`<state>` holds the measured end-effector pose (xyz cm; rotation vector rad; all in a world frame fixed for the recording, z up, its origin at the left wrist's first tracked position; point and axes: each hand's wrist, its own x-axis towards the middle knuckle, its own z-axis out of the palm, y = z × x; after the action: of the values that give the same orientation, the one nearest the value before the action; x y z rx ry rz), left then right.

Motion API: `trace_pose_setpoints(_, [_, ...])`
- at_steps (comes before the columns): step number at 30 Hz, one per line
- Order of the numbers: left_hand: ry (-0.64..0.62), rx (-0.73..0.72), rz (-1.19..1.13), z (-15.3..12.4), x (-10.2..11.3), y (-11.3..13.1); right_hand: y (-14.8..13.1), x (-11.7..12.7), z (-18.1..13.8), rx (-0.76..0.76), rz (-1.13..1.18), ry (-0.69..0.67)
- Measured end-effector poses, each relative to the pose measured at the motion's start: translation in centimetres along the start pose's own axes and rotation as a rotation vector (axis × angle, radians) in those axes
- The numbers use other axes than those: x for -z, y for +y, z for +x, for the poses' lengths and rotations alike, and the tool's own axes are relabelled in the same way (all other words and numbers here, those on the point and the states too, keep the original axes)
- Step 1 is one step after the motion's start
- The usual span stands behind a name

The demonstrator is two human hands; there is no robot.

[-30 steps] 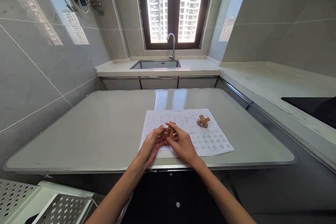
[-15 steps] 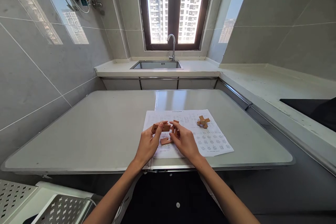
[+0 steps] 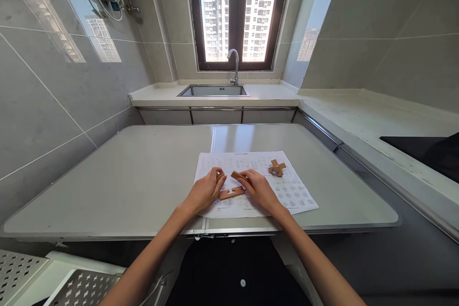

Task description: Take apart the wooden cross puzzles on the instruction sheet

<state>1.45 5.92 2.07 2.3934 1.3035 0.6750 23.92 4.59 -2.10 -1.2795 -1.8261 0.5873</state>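
My left hand (image 3: 205, 192) is closed, thumb against fingertips, on a small wooden puzzle piece that is mostly hidden; only a thin brown edge shows. In my right hand (image 3: 257, 190) is another wooden puzzle piece (image 3: 236, 175), its end sticking out to the left past the fingers. Between and below the hands, a notched flat wooden piece (image 3: 231, 193) lies on a printed sheet (image 3: 251, 209). Farther right on the same sheet stands a cross-shaped cluster of interlocked wooden pieces (image 3: 277, 168), apart from both hands.
The sheet lies on a pale folding table (image 3: 143, 177) with a centre seam. Beyond its far edge are a counter with a sink (image 3: 215, 90) and a faucet (image 3: 235, 67). A white perforated rack (image 3: 82, 287) stands low at the left; a counter (image 3: 394, 114) runs along the right.
My hands have moved apart, the left one lower and turned so its piece is mostly covered. The notched piece on the sheet now shows more fully.
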Motion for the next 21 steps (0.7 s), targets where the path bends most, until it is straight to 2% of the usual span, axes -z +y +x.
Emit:
trace_pose_setpoints(4, [-0.033, -0.142, 0.061, 0.0, -0.6, 0.0, 0.6, -1.0, 1.2, 0.033, 0.018, -0.046])
trace_pose_setpoints(12, [-0.081, -0.402, 0.153, -1.2, -2.4, 1.5, 2.4, -2.6, 3.8, 0.046, 0.090, -0.090])
trace_pose_setpoints(16, [-0.044, -0.447, 0.226, -1.5, -3.5, 1.9, 2.6, -2.8, 3.8, 0.059, 0.112, -0.077])
trace_pose_setpoints(21, [-0.004, -0.407, 0.204, -1.4, -3.7, 1.6, 3.0, -2.9, 3.6, 0.072, 0.133, -0.075])
